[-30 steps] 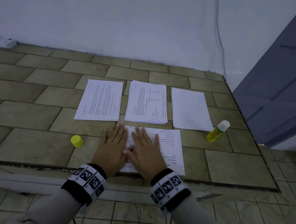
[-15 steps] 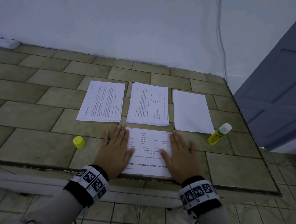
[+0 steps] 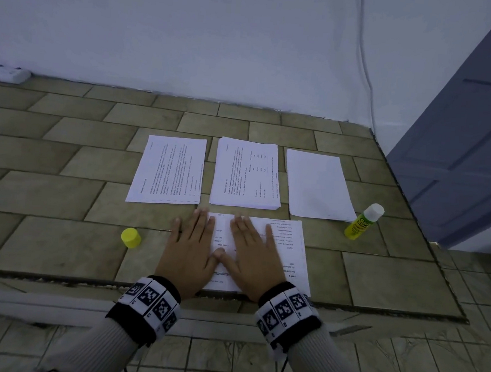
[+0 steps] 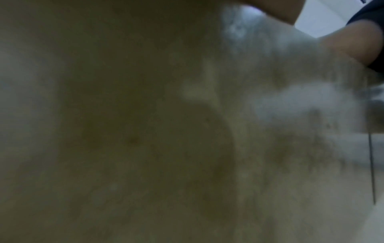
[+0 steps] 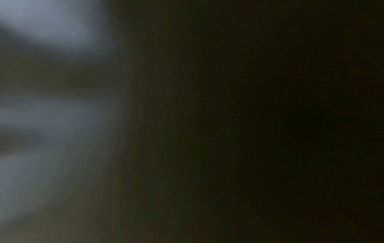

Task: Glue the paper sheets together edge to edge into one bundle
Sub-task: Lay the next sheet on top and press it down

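A printed sheet (image 3: 289, 247) lies near the front edge of the tiled counter (image 3: 63, 202). Both palms press flat on it. My left hand (image 3: 189, 248) covers its left edge, fingers straight. My right hand (image 3: 252, 256) lies beside it on the sheet's middle, thumbs touching. Behind it lie a printed sheet (image 3: 168, 170), a printed stack (image 3: 246, 174) and a blank stack (image 3: 318, 185). An uncapped yellow glue stick (image 3: 362, 223) stands at the right. Its yellow cap (image 3: 130, 237) sits left of my left hand. Both wrist views are dark and blurred.
A white wall rises behind the counter, with a cable (image 3: 366, 63) hanging down it. A grey door (image 3: 469, 129) stands at the right. A white power strip (image 3: 5, 73) lies at the far left. The counter's front edge (image 3: 57, 278) drops to a tiled floor.
My right hand slid right across the near sheet to its right edge, then came back left beside my left hand. My left hand stayed in place.
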Motion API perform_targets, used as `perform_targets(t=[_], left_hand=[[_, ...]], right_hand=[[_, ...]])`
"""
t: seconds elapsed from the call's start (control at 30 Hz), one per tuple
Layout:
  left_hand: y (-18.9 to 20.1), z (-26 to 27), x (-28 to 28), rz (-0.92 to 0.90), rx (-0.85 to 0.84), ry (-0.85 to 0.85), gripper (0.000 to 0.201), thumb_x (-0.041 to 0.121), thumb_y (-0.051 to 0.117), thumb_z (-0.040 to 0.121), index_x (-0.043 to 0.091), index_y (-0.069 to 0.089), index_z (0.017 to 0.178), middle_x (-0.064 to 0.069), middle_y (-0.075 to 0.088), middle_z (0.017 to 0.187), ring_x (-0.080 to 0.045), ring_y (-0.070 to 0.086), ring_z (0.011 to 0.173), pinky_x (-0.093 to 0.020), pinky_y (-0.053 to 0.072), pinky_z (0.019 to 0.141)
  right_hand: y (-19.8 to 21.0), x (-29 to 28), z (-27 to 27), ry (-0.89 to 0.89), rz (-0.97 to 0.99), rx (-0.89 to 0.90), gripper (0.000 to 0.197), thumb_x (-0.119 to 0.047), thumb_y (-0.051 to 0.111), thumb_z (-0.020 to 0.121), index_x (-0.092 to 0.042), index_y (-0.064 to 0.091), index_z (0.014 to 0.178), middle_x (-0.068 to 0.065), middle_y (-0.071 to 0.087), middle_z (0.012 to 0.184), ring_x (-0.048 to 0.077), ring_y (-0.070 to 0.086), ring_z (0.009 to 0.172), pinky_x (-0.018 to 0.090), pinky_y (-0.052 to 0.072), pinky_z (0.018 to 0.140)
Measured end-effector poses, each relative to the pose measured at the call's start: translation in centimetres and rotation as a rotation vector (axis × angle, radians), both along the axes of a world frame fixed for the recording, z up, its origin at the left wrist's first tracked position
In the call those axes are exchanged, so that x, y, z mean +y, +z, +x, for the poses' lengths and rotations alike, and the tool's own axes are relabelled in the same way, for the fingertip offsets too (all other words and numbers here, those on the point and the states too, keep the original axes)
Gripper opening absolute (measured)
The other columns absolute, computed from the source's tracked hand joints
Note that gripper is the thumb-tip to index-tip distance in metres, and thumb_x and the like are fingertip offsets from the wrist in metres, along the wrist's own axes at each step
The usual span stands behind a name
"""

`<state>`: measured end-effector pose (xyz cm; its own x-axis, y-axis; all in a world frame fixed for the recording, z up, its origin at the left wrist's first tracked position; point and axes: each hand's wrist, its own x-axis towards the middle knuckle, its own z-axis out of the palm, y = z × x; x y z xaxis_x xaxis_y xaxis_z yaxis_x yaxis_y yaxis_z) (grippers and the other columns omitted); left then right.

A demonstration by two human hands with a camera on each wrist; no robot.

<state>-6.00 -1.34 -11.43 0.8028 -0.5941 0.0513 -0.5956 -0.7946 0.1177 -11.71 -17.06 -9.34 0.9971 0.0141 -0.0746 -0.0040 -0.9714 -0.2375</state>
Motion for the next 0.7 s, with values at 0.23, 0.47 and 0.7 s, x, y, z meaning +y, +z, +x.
perform_targets(t=[0.23,0.47,0.7], left_hand=[[0.2,-0.1,0.0,-0.009,0.021,0.007,0.079,0.054,0.003,0.099,0.001,0.04,0.145,-0.02,0.034,0.153,-0.032,0.031,0.143,-0.056,0.025,0.113],[0.1,-0.1,0.0,0.001,0.043,0.008,0.076,0.053,0.006,0.099,0.001,0.034,0.147,-0.02,0.03,0.155,-0.032,0.025,0.145,-0.056,0.021,0.115],[0.0,0.0,0.0,0.01,0.068,-0.002,0.09,0.065,-0.001,0.094,-0.001,0.025,0.15,-0.019,0.024,0.157,-0.031,0.018,0.148,-0.054,0.013,0.117]], right_hand=[[0.1,-7.3,-3.0,-0.156,-0.062,0.023,0.097,-0.072,-0.017,0.078,-0.017,0.003,0.154,-0.003,-0.001,0.161,0.01,-0.004,0.148,0.04,-0.007,0.119],[1.1,-10.5,-5.0,-0.231,0.134,0.084,0.088,-0.072,0.004,0.085,-0.017,0.015,0.153,-0.002,0.017,0.16,0.012,0.012,0.147,0.04,0.011,0.121],[7.5,-10.0,-3.7,-0.07,0.179,-0.034,0.038,-0.021,0.051,0.097,-0.019,0.049,0.135,-0.003,0.052,0.137,0.014,0.045,0.127,0.016,0.027,0.1]])
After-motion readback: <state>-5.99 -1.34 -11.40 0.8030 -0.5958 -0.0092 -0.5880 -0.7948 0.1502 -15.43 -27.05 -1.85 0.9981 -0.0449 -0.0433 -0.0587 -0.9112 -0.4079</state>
